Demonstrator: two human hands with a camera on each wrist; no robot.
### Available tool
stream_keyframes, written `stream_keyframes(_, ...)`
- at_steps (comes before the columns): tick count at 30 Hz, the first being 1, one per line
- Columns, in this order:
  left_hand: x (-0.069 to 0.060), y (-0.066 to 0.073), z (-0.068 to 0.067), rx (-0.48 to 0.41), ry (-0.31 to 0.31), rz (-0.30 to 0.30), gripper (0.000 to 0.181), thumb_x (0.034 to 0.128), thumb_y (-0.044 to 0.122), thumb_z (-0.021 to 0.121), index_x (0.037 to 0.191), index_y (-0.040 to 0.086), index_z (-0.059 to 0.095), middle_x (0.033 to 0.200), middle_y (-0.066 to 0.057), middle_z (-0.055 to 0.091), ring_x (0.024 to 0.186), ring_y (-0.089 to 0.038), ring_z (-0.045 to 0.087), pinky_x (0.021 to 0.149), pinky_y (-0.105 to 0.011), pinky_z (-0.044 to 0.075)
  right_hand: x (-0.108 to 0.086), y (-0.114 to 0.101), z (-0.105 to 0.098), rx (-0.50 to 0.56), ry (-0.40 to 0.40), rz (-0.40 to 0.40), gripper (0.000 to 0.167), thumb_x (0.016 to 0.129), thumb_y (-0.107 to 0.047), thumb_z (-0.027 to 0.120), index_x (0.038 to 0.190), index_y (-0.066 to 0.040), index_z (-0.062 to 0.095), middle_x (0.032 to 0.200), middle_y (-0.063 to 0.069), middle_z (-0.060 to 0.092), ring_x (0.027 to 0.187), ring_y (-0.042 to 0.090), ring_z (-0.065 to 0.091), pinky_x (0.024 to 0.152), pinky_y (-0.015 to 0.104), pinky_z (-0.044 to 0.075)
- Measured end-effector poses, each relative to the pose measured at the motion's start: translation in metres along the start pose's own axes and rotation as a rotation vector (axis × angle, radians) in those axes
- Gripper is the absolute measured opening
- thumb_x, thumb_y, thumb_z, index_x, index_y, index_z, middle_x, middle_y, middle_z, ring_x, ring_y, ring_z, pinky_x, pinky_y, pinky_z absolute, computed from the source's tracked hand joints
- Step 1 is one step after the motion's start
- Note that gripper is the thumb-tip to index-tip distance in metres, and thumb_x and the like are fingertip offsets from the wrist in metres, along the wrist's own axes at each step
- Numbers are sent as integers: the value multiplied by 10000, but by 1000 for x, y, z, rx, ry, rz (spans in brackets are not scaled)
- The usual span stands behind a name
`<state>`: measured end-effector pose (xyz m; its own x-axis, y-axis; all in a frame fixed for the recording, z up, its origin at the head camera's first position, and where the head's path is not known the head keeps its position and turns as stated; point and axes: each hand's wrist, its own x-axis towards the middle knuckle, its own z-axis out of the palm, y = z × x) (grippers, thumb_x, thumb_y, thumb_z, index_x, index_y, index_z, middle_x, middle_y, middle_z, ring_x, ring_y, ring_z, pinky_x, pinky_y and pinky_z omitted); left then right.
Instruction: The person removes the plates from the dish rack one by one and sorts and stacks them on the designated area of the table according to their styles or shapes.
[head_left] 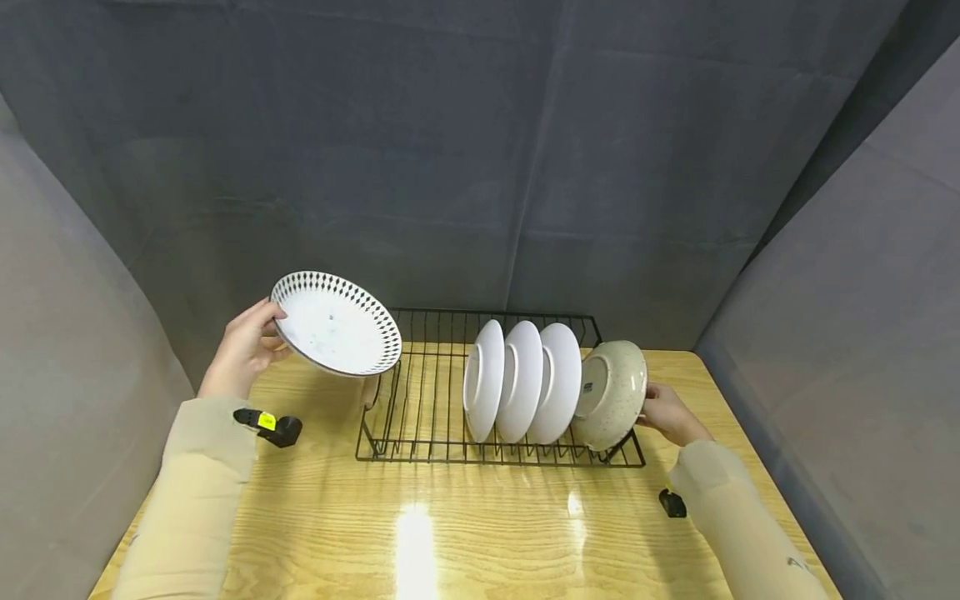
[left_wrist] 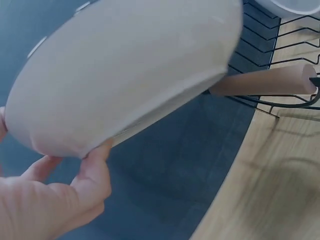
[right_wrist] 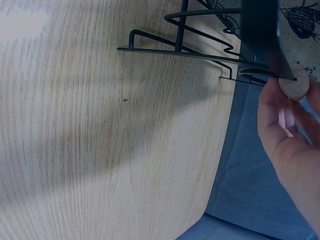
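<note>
My left hand (head_left: 243, 346) pinches the rim of a white plate (head_left: 337, 329) with a dark diamond pattern round its edge. The plate is held tilted in the air, over the left end of a black wire dish rack (head_left: 435, 461). In the left wrist view its pale underside (left_wrist: 130, 70) hides part of the rack. At the rack's right end, my right hand (head_left: 670, 414) grips its round wooden handle (right_wrist: 294, 87). Just inside that end, a speckled beige plate (head_left: 618, 392) leans in the rack, its underside facing left.
Three white plates (head_left: 522, 383) stand on edge in the rack, left of the speckled one. A second wooden handle (left_wrist: 270, 80) is at the rack's left end. The wooden table (head_left: 315, 517) is bounded by a dark grey curtain (head_left: 420, 167) behind and pale grey panels at both sides.
</note>
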<state>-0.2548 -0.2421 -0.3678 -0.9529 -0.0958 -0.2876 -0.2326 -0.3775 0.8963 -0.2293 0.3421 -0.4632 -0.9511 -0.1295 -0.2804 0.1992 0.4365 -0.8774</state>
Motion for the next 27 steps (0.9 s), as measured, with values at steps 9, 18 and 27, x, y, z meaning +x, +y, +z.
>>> stream_keyframes(9, 6, -14, -30, -396, 138, -19, 239, 852, 33, 544, 1061, 147, 558, 1057, -9, 389, 860, -185, 419, 706, -307, 443, -2, 0, 1, 7, -2, -9, 433, 928, -49, 419, 1319, 117, 337, 1248, 242, 426, 941, 106, 512, 885, 395, 462)
stream_keyframes(18, 11, -46, -54, -620, 228, -34, 576, 854, -3, 523, 1343, 282, 418, 1160, 21, 353, 926, -181, 469, 693, -317, 490, -3, 1, 1, 12, 15, -12, 405, 925, -48, 430, 1293, 110, 372, 1192, 205, 470, 900, 97, 521, 842, 363, 476)
stream_keyframes(27, 18, -79, -67, -686, 270, 34, 711, 883, -31, 477, 1399, 422, 296, 1378, 67, 250, 1234, -173, 332, 894, -348, 421, -4, 4, 0, 28, 17, -14, 414, 928, -57, 431, 1300, 110, 362, 1195, 202, 469, 899, 88, 523, 834, 352, 479)
